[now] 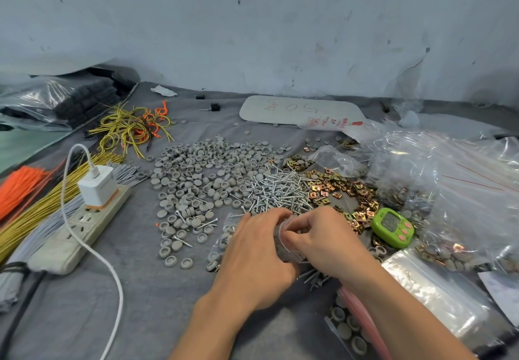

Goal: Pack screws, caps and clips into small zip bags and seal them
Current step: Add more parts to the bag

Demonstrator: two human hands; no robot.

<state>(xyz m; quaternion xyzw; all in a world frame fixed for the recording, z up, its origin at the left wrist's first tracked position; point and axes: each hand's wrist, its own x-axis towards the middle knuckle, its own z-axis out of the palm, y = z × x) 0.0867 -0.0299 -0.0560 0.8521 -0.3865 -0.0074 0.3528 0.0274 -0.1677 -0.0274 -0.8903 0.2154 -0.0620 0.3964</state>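
Left hand: fingers curled in, pinching one side of a small clear zip bag.
Right hand: same deal – fingertips pinching the bag's other side, the two hands nearly touching.
Zip bag: held between both hands, at the near edge of the screw heap; can't really tell what's inside, the fingers cover most of it.
Screws: shiny silver pile mid-cloth, right behind the hands, and a few more poke out under the right wrist.
Caps: big spread of gray round ones, left of the screws.
Clips: brassy square bits, right of the screws, trailing toward a green timer.
Left side: power strip with a white charger plugged in, yellow wire bundles behind it.
Right side: heap of filled bags – and nearer, a stack of empty bags.
Surface: gray cloth.
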